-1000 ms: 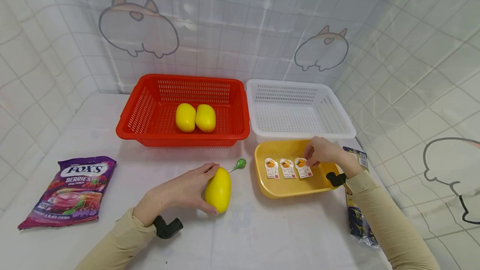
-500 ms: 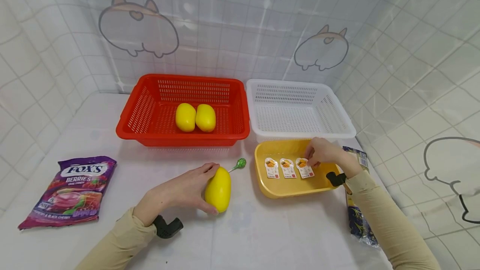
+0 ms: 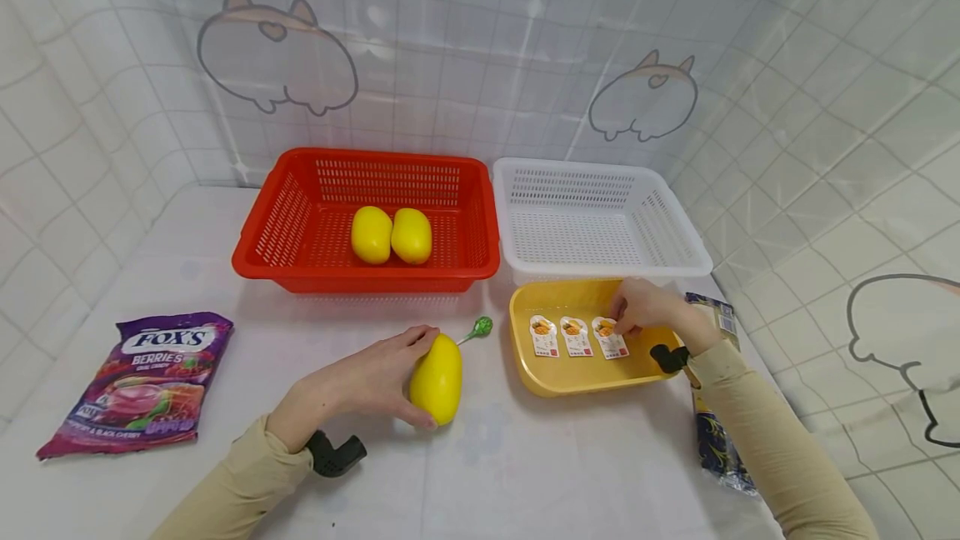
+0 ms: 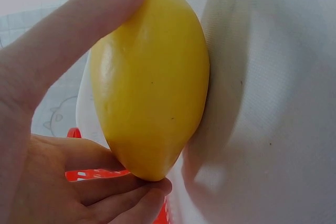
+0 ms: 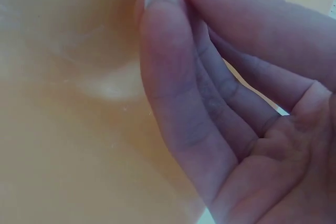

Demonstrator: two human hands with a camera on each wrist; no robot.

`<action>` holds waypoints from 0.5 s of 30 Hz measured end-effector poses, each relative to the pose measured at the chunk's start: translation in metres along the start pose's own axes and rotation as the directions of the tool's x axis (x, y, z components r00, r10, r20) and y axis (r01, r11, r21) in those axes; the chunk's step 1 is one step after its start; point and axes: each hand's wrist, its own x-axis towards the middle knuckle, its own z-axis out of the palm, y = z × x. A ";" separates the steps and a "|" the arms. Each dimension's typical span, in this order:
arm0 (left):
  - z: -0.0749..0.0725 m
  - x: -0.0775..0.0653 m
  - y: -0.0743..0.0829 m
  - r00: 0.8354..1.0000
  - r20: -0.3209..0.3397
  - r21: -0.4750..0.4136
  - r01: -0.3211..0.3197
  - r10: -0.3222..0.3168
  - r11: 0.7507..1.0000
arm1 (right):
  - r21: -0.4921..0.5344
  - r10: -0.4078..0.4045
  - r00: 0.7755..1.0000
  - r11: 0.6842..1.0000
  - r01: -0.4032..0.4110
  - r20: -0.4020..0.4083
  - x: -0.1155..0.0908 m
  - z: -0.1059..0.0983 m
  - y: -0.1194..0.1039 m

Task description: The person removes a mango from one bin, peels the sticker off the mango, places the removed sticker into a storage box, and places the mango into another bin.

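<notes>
My left hand (image 3: 375, 377) grips a yellow mango (image 3: 437, 380) that rests on the white cloth, the thumb at one end and the fingers at the other. In the left wrist view the mango (image 4: 152, 77) shows a green stem spot by the thumb. My right hand (image 3: 648, 308) reaches into a yellow tub (image 3: 562, 386), its fingertips pinching the edge of a small white label (image 3: 609, 342) with an orange food picture. Two like labels lie to its left in the tub. In the right wrist view the right hand's (image 5: 210, 87) thumb and fingers meet, with a sliver of white there.
A red basket (image 3: 367, 283) with two mangoes stands at the back; a white basket (image 3: 600, 240) is beside it. A green-wrapped lollipop (image 3: 482, 327) lies near the mango. At left is a purple candy bag (image 3: 142, 386). A dark blue packet (image 3: 720, 440) lies partly under the right arm.
The rightmost label has shifted slightly to the right and turned a little straighter, with the right hand at its edge. The left hand and mango have not visibly moved.
</notes>
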 end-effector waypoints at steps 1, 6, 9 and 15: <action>0.000 0.000 0.000 1.000 0.001 0.000 0.002 -0.002 1.000 | -0.003 -0.006 1.000 1.000 0.006 0.003 0.000 0.000 0.000; 0.000 0.000 0.000 1.000 0.007 -0.002 0.014 -0.014 1.000 | -0.011 -0.003 1.000 1.000 0.003 0.014 0.001 0.001 0.000; -0.001 0.000 0.001 1.000 0.015 -0.007 0.027 -0.026 1.000 | -0.018 -0.002 1.000 1.000 0.003 0.017 0.001 0.001 0.000; -0.001 0.000 0.002 0.999 0.021 -0.015 0.037 -0.037 0.999 | -0.022 0.021 0.999 1.000 -0.020 0.028 0.002 0.002 0.001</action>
